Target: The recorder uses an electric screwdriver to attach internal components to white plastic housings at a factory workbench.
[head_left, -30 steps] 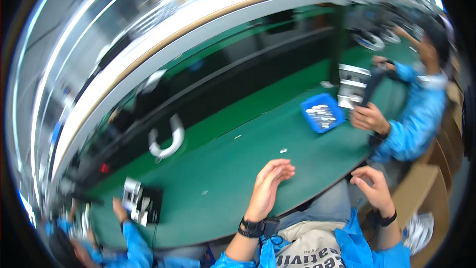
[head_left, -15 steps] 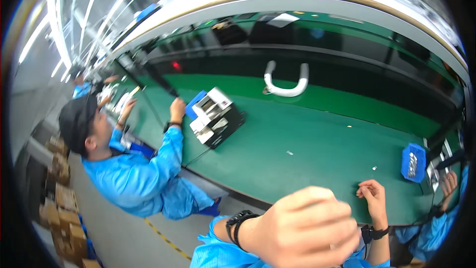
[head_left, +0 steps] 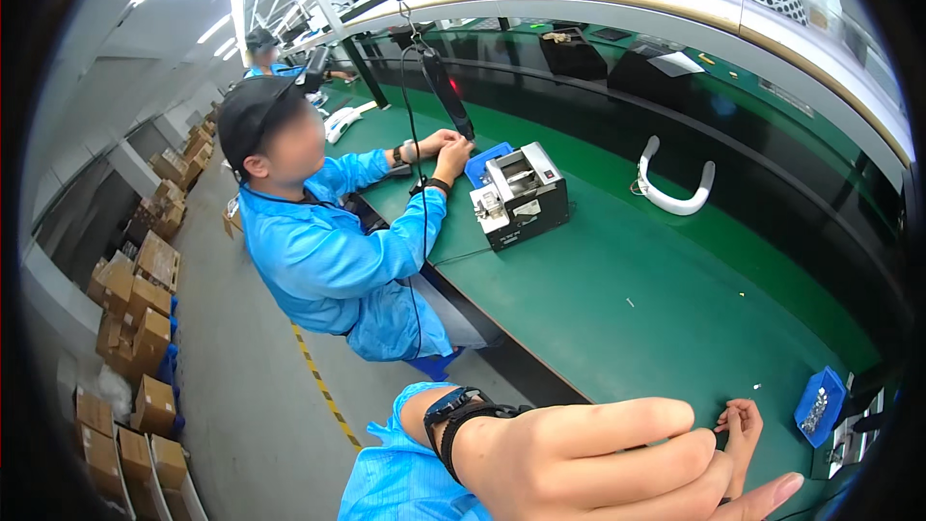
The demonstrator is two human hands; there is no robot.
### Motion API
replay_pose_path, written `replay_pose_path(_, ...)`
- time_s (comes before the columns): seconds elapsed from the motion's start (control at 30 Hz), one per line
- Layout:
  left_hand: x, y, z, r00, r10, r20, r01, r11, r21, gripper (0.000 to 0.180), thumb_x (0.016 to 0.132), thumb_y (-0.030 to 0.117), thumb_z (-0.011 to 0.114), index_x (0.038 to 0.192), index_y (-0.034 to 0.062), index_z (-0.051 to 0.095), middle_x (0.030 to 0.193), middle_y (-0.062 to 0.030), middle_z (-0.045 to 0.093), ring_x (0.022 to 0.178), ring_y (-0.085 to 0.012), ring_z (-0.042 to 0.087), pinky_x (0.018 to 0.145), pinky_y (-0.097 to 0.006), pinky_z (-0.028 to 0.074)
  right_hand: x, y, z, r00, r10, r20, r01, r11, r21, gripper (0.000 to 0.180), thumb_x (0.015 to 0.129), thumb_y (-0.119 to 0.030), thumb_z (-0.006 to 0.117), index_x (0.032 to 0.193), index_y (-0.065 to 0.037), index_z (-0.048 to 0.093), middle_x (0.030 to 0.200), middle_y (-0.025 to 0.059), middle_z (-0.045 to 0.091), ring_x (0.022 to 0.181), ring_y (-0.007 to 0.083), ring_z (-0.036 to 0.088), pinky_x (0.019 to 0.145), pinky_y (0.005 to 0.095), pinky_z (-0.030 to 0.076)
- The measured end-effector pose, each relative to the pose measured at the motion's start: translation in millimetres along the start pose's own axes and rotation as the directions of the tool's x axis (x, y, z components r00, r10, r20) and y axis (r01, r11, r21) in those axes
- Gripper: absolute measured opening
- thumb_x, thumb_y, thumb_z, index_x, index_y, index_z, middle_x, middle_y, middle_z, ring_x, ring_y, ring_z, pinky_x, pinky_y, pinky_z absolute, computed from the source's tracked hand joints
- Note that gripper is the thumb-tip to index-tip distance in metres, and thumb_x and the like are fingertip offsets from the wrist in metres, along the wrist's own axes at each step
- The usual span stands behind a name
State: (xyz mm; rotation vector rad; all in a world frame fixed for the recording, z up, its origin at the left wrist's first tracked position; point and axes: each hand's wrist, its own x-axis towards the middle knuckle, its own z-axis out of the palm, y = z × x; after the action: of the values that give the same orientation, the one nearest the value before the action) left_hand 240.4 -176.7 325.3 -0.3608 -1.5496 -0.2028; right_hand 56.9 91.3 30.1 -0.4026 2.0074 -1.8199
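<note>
Green table (head_left: 579, 280) running diagonally, white shelf (head_left: 675, 2) overhead. Co-worker in blue smock (head_left: 323, 246) seated on the left, both of that person's hands at the lower end of a black hanging tool (head_left: 446, 92). Just beside those hands: a boxy black-and-grey bench machine (head_left: 538, 217), with a second blue bin (head_left: 476, 168) partly hidden behind it. White U-shaped band (head_left: 680, 205) toward the table's far side, its two ends pointing away. Tiny pale scrap (head_left: 631, 302) mid-table. Cardboard boxes (head_left: 154, 328) on the floor at far left, yellow-and-black tape (head_left: 313, 376) across the floor.

Blue parts bin (head_left: 805, 414), filled with small metal parts (head_left: 821, 399), sits at the right end of the table: near the right hand (head_left: 741, 427), apart from its fingers. White scrap (head_left: 757, 387) just beyond those fingertips.

Left hand (head_left: 598, 458) large in the foreground, blocking the table's near edge and part of the right hand. Forearm enters from below, dark watch (head_left: 461, 417) at the wrist, fingers pointing right, close together and partly bent; palm side hidden, cannot tell whether anything is held. Right fingers loosely curled over the table; grip likewise unclear.
</note>
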Motion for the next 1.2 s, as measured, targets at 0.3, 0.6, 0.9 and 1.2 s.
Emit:
replay_pose_path(0.3,0,41,-15,0.994,0.032,0.100,-0.063,0.947,0.314,0.013,0.089,0.027,0.075,0.086,0.0179,0.083,0.069,0.0043,0.073,0.053,-0.0082,0.054,0.055,-0.023,0.036,-4,5,-1,0.998,-0.055,0.009,0.055,0.998,0.041,0.009,0.106,-0.006,0.059,0.106,0.001,0.064,0.086,0.0035,0.062,0.076,0.0096,0.060,0.065,0.0253,0.053)
replay_pose_path(0.6,-55,30,-40,0.971,-0.057,0.231,0.050,0.998,0.033,0.012,0.078,-0.004,0.066,0.078,0.0070,0.070,0.072,-0.0030,0.071,0.065,-0.0213,0.070,0.058,-0.035,0.049,-14,8,-5,0.997,-0.074,0.016,0.073,0.996,0.059,0.010,0.107,-0.006,0.058,0.108,0.002,0.064,0.091,0.0040,0.062,0.081,0.0098,0.060,0.069,0.0255,0.052)
replay_pose_path(0.9,-279,120,-215,-0.588,-0.479,0.651,0.808,-0.375,0.454,0.022,0.096,0.004,0.049,0.094,-0.0025,0.071,0.089,-0.0056,0.069,0.087,-0.0159,0.064,0.083,-0.032,0.052,-9,17,-9,0.998,-0.063,0.029,0.061,0.996,0.059,0.010,0.107,-0.007,0.057,0.108,0.001,0.063,0.092,0.0020,0.059,0.082,0.0077,0.057,0.069,0.0229,0.047)
replay_pose_path(1.2,-268,52,-93,-0.274,-0.497,0.823,0.959,-0.209,0.192,0.017,0.102,0.010,0.053,0.096,0.0006,0.067,0.091,-0.0023,0.064,0.084,-0.0110,0.057,0.077,-0.028,0.048,-4,15,-1,0.999,-0.041,0.035,0.039,0.997,0.063,0.010,0.107,-0.009,0.058,0.105,0.000,0.063,0.086,0.0013,0.058,0.077,0.0076,0.056,0.066,0.0236,0.047)
